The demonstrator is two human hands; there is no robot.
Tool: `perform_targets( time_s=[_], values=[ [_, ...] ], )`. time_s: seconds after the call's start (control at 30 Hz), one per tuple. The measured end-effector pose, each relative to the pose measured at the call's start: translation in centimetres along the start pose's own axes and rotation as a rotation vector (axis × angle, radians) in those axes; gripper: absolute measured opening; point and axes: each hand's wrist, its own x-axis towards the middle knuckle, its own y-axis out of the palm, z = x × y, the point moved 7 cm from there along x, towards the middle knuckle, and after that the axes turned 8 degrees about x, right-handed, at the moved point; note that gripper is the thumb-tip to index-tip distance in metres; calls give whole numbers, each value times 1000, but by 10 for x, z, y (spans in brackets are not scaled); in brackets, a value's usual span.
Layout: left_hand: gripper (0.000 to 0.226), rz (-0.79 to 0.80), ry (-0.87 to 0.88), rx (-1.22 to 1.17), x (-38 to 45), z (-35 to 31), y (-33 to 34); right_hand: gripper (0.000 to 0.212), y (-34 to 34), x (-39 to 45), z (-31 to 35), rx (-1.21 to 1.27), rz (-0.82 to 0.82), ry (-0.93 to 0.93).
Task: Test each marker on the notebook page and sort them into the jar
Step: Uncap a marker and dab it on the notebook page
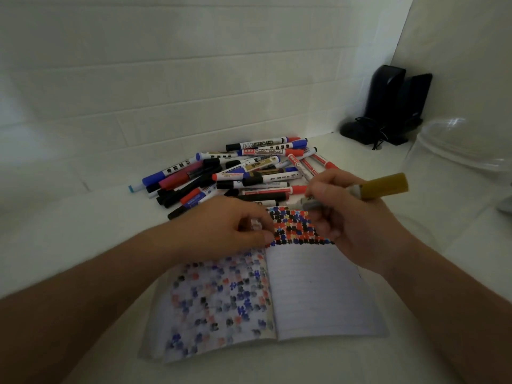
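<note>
An open notebook (pixel 277 295) lies on a white table (pixel 83 245), seen from above by the person working. The left page is covered in faded blue, red and black marks; the right page has a dense band of the same colours across its top and blank lines below. The left hand (pixel 230 223) rests on the top of the notebook near the spine, fingers curled, fingertips pressing the paper; whether it pinches anything cannot be told. The right hand (pixel 340 214) grips a marker (pixel 357 192) with a mustard-yellow end (pixel 385 187) pointing right, its tip hidden behind the fingers over the coloured band. Just behind the notebook sits a loose pile of markers (pixel 238 173), touching its top edge. A clear jar (pixel 460 151) stands at the right edge, near the right hand. Two black speakers (pixel 393 103) stand in the far corner by the wall
</note>
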Motion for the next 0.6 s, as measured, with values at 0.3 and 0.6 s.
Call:
perform_targets(
  time_s=[0.3,0.6],
  values=[
    [25,74,112,103,-1,8,6,23,17,0,-19,-562,-82,-65],
    [30,-30,150,18,0,15,6,30,8,5,-28,-644,-215,-44]
  ],
)
